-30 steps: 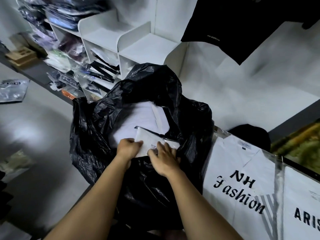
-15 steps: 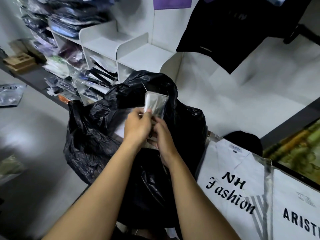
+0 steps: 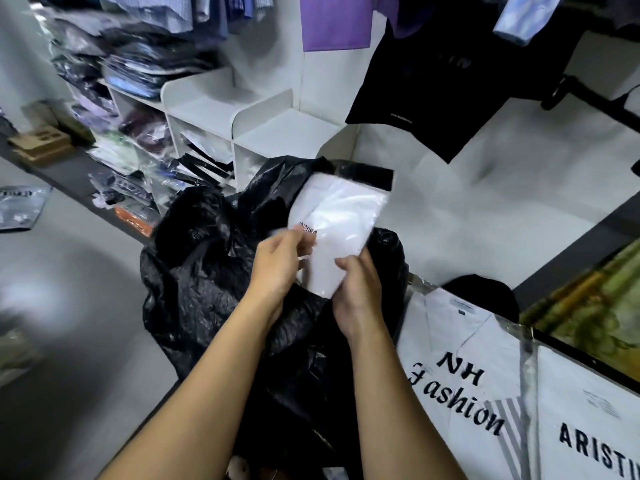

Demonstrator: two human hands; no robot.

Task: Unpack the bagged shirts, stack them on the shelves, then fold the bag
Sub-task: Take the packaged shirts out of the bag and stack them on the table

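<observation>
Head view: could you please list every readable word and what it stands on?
"NH Fashion": white packaged shirt, lower right.
"ARISTI", cut by the frame edge: neighbouring packet.
Small print, seemingly "ARISTIN", blurred: held shirt packet.
Too small to read: hem print on hanging black T-shirt.

Black bag (image 3: 194, 282) hides its contents; rightmost shirt packet (image 3: 585, 393) lettering cut off

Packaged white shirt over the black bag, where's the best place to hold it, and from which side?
Take the packaged white shirt by its two long edges near the lower end, coming from below. It stands nearly upright with the black flap on top, so the lower end is nearest. The left hand and right hand hold those edges above the black bag.
</observation>
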